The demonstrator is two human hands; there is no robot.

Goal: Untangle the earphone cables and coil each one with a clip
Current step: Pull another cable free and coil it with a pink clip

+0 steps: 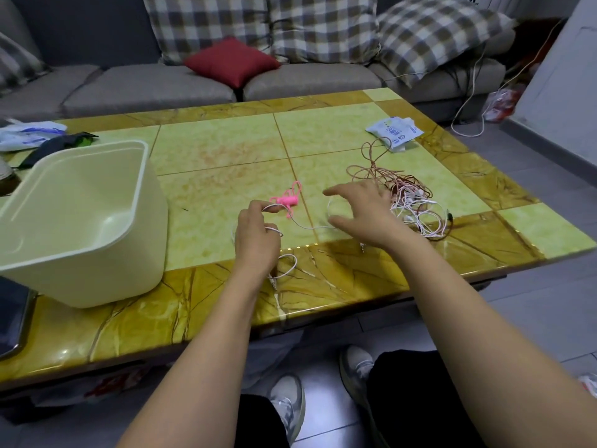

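Observation:
My left hand [255,236] is closed on loops of a white earphone cable [303,225] whose plug end hangs below my wrist near the table's front edge. The cable runs right along the table under my right hand [363,216], which hovers with fingers spread and holds nothing. Just beyond my left hand lie pink twist-tie clips [287,199] in a small bundle. To the right of my right hand sits a tangled heap of white, pink and brown earphone cables [412,202].
A cream plastic bin [80,221] stands tilted at the left on the yellow-green tiled table [226,147]. A white-blue packet [394,130] lies at the far right. A dark tray [13,318] sits at the left edge. A sofa with cushions lies beyond.

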